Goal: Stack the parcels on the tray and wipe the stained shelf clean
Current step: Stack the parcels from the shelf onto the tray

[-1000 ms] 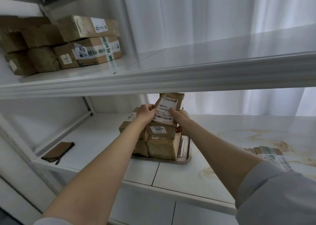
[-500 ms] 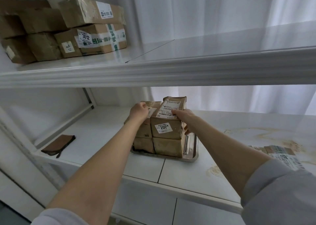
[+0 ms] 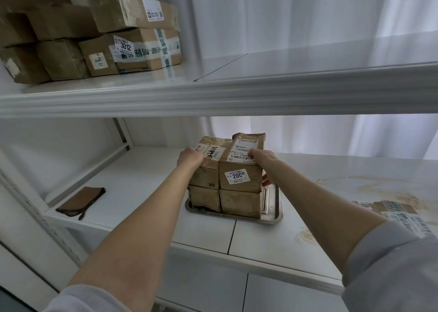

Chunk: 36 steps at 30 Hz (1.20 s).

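Note:
A steel tray (image 3: 272,219) sits on the lower shelf (image 3: 142,183) with brown parcels stacked on it two layers high. The bottom layer is two boxes (image 3: 239,203). Above them are a taped upper left parcel (image 3: 209,154) and a box with a white "200" label (image 3: 239,179). A flat parcel (image 3: 246,145) with a shipping label lies on top at the right. My left hand (image 3: 189,158) grips the upper left parcel's near corner. My right hand (image 3: 263,158) has its fingers on the flat parcel, the thumb down the stack's right side. Brown stains (image 3: 379,188) streak the shelf to the right.
A brown cloth (image 3: 80,200) lies at the lower shelf's left end. Another labelled parcel (image 3: 398,211) lies on the stained area, partly behind my right sleeve. A ring stain (image 3: 305,238) marks the front edge. Several parcels (image 3: 94,34) fill the upper shelf's left.
The flat parcel, held tilted in both hands, has been laid down on the right stack. My left hand has shifted onto the upper left parcel. The view has moved closer.

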### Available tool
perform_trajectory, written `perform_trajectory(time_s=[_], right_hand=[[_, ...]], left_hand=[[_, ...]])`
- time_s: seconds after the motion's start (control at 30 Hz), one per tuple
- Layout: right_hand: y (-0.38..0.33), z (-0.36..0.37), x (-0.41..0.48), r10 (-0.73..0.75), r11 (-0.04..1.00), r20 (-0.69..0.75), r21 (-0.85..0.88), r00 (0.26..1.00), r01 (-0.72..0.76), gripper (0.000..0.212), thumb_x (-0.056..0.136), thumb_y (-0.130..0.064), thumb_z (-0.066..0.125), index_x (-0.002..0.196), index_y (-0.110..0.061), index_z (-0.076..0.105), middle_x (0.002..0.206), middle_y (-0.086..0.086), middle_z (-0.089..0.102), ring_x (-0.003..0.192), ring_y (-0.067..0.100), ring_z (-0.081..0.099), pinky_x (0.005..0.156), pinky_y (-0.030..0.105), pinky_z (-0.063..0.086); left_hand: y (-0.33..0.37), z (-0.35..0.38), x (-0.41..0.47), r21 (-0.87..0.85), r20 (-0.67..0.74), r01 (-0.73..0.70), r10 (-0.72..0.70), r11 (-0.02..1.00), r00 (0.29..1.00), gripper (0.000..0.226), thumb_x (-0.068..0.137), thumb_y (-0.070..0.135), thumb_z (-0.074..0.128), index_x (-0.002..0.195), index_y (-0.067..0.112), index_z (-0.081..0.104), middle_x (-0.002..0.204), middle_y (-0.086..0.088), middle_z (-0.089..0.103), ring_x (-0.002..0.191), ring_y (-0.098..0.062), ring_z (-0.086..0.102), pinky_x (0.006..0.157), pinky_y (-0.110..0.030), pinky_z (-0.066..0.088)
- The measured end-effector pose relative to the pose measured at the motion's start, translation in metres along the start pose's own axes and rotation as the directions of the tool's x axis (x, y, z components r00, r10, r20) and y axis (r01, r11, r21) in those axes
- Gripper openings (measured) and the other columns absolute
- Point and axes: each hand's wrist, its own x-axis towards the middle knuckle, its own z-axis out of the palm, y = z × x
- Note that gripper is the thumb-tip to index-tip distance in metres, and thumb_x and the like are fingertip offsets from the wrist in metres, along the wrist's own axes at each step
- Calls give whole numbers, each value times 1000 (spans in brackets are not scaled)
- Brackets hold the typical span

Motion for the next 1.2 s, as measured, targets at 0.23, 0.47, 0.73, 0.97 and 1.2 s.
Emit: perform_trajectory(time_s=[0.23,0.47,0.73,0.97,1.2], right_hand=[[2,2,-2,-23,999,-22,-41,999,22,52,94,-47,52,129,-8,48,108,12,57,111,38,53,96,54,44],[7,-2,4,-117,990,-80,65,990,122,61,96,-55,43,122,-1,56,119,11,62,102,24,54,84,33,37],[16,-32,1,-200,979,-408,-39,891,202,51,98,-44,43,78,-5,70,81,3,65,82,22,56,77,32,40],[31,-69,-10,-171,984,-475,-29,864,178,37,95,-20,42,64,-7,58,63,5,63,73,22,63,59,25,42],[56,-120,-20,-34,999,-365,24,930,46,35,94,-3,44,130,-3,44,119,19,53,91,30,62,69,38,59]], left_hand=[[-6,5,4,128,15,9,-11,992,1000,46,89,29,44,130,11,52,130,-12,54,114,-30,55,96,-39,48],[2,3,-2,184,-108,-84,105,979,989,45,96,36,36,134,14,49,135,-11,48,127,-30,43,103,-48,40],[51,13,-36,54,-235,-391,392,919,890,74,97,53,10,92,13,72,109,-14,66,104,-29,57,86,-40,48],[110,43,-81,-69,-161,-520,505,851,848,70,103,30,13,51,23,59,86,-5,71,100,-24,57,94,-38,44],[152,103,-122,-62,140,-556,558,829,818,38,96,3,31,121,10,59,130,-9,58,121,-27,53,102,-37,44]])
